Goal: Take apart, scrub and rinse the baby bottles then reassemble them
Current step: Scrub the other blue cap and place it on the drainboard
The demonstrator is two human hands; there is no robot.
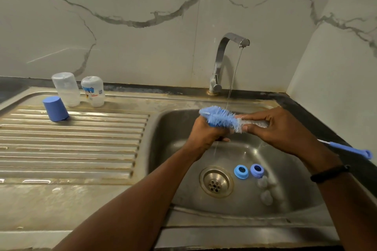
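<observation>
Over the sink basin [295, 199], my right hand [281, 130] grips the bottle brush [220, 117] just behind its blue bristles. The brush's blue handle [346, 147] sticks out to the right. My left hand [206, 134] is curled round a small blue piece [212, 125] under the bristles, and most of that piece is hidden. A thin stream from the tap [221, 61] falls onto the brush. Two blue collar rings [241, 171] [256, 169] and two clear teats [262, 182] [266, 197] lie in the basin. Two clear bottles [66, 89] [92, 91] stand upside down on the drainboard [71, 144].
A blue cap [55, 109] stands mouth down on the ribbed drainboard in front of the bottles. The drain [216, 182] sits in the basin floor left of the rings. A marble wall runs behind the sink and along its right side.
</observation>
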